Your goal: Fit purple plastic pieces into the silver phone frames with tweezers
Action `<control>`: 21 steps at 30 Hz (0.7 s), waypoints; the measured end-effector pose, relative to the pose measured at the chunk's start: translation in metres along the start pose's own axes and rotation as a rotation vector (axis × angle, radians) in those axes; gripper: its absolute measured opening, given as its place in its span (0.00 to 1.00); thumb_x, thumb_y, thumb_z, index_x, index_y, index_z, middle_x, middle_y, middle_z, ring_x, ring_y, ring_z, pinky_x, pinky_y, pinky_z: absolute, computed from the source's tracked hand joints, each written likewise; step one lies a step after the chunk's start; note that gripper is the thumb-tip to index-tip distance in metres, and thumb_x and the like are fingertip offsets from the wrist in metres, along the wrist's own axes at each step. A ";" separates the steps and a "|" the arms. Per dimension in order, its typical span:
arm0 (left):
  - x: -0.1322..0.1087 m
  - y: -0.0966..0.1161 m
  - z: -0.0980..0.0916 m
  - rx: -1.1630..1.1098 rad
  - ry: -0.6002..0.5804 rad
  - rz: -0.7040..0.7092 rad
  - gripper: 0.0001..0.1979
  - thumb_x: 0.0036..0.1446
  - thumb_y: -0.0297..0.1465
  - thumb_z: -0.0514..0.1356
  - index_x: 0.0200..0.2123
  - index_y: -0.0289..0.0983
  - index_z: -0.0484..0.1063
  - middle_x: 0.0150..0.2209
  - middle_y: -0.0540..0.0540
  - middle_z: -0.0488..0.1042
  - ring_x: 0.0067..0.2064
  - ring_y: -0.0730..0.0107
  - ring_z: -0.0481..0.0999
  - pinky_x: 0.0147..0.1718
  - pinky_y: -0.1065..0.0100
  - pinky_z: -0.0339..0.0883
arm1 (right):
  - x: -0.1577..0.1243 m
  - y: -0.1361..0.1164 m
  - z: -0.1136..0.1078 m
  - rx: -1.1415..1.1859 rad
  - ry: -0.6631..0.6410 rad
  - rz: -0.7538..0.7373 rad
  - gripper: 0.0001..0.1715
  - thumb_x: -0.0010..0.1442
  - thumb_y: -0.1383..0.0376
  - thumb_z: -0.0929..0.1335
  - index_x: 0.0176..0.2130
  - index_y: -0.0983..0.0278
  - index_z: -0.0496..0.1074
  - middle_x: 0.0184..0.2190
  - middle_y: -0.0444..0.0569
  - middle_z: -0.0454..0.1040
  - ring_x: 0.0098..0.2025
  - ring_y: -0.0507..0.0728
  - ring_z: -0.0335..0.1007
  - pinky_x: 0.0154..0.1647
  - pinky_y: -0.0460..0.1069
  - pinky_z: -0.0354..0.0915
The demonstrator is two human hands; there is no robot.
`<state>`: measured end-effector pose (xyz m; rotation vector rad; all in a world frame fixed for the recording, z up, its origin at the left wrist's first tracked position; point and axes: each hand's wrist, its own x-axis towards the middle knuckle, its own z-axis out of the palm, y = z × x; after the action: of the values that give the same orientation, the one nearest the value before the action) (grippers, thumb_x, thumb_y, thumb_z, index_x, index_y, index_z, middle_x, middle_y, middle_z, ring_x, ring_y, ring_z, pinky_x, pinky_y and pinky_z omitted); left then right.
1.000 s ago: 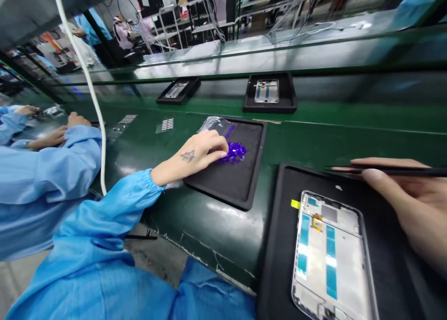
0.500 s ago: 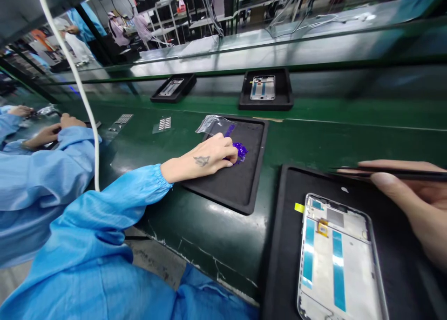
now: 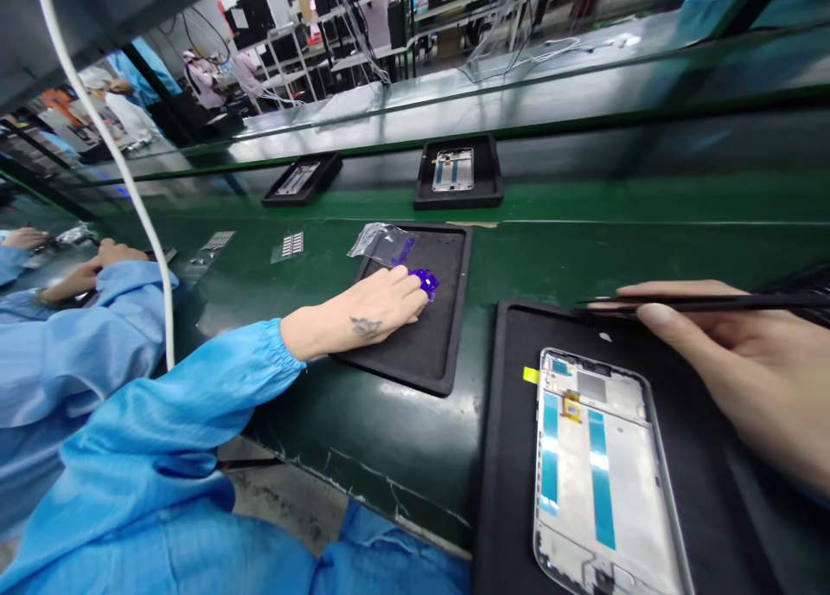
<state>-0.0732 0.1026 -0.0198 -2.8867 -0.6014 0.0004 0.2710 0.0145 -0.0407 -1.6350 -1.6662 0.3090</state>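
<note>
My left hand (image 3: 379, 305) reaches over a black tray (image 3: 447, 353), fingers curled together at a pile of shiny purple pieces (image 3: 426, 284); its fingertips are mostly hidden. A clear bag (image 3: 376, 240) with more purple bits lies at that tray's back edge. On the right, my right hand (image 3: 719, 335) is closed around dark tweezers (image 3: 700, 303), their tip over the back edge of a larger black tray (image 3: 496, 457). In this tray lies a silver phone frame (image 3: 632, 474) with blue strips, an orange flex piece and a yellow tab at its upper left side.
Two black trays (image 3: 423, 199) (image 3: 276, 199) with phone frames stand at the back. Small sticker sheets (image 3: 291, 245) lie on the green bench. A white cable (image 3: 133, 197) hangs at the left, near other people's hands (image 3: 78, 275) and blue sleeves.
The whole view has shifted, so the trays and bench appear further left. My left hand stays at the purple pile, and more of my right hand with the tweezers shows.
</note>
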 end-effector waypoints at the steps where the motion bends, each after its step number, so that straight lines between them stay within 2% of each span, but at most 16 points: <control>1: 0.000 0.002 -0.001 0.008 -0.009 0.004 0.12 0.73 0.28 0.45 0.42 0.34 0.67 0.42 0.41 0.69 0.42 0.60 0.65 0.40 0.62 0.60 | 0.000 0.001 0.000 -0.008 0.001 0.004 0.25 0.63 0.43 0.64 0.36 0.55 0.82 0.46 0.48 0.82 0.50 0.65 0.77 0.45 0.57 0.70; 5: 0.001 0.010 -0.010 0.059 -0.094 -0.021 0.12 0.72 0.26 0.46 0.41 0.34 0.68 0.42 0.41 0.70 0.43 0.60 0.67 0.40 0.62 0.61 | 0.000 0.002 0.002 -0.033 -0.008 0.017 0.29 0.62 0.40 0.63 0.36 0.55 0.82 0.46 0.48 0.82 0.48 0.65 0.78 0.42 0.57 0.70; 9: 0.006 0.020 -0.023 0.193 -0.203 -0.032 0.15 0.71 0.22 0.43 0.45 0.34 0.69 0.44 0.41 0.70 0.46 0.60 0.70 0.43 0.61 0.64 | 0.000 0.001 0.001 0.006 -0.025 -0.024 0.27 0.64 0.44 0.63 0.36 0.57 0.82 0.46 0.49 0.82 0.50 0.65 0.77 0.49 0.57 0.70; 13: 0.009 0.035 -0.024 0.306 -0.249 0.000 0.19 0.67 0.17 0.40 0.41 0.33 0.69 0.37 0.41 0.71 0.40 0.58 0.72 0.40 0.59 0.65 | -0.002 0.000 0.002 0.076 -0.002 -0.056 0.23 0.65 0.48 0.65 0.37 0.59 0.83 0.46 0.50 0.81 0.49 0.64 0.77 0.49 0.56 0.71; 15: 0.007 0.042 -0.020 0.305 -0.228 -0.023 0.17 0.65 0.16 0.42 0.39 0.33 0.69 0.34 0.41 0.70 0.37 0.58 0.71 0.38 0.59 0.66 | -0.003 -0.001 0.003 0.137 -0.004 -0.057 0.22 0.65 0.49 0.65 0.38 0.60 0.82 0.47 0.51 0.81 0.47 0.63 0.78 0.47 0.55 0.72; 18: 0.000 0.045 -0.015 0.222 -0.161 -0.068 0.13 0.65 0.18 0.46 0.39 0.35 0.68 0.35 0.42 0.71 0.38 0.58 0.70 0.39 0.60 0.67 | -0.003 -0.001 0.004 0.224 -0.027 -0.043 0.20 0.65 0.50 0.67 0.38 0.61 0.82 0.46 0.50 0.81 0.45 0.61 0.78 0.44 0.54 0.74; 21: -0.006 0.038 -0.015 0.006 -0.013 -0.081 0.13 0.66 0.19 0.47 0.41 0.35 0.69 0.39 0.42 0.73 0.40 0.60 0.70 0.41 0.61 0.68 | -0.003 0.000 0.004 0.274 -0.025 -0.044 0.19 0.64 0.51 0.68 0.37 0.60 0.82 0.46 0.49 0.81 0.44 0.60 0.79 0.45 0.53 0.74</control>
<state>-0.0632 0.0633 -0.0125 -2.8563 -0.7186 0.0090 0.2681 0.0137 -0.0450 -1.3943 -1.5976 0.5130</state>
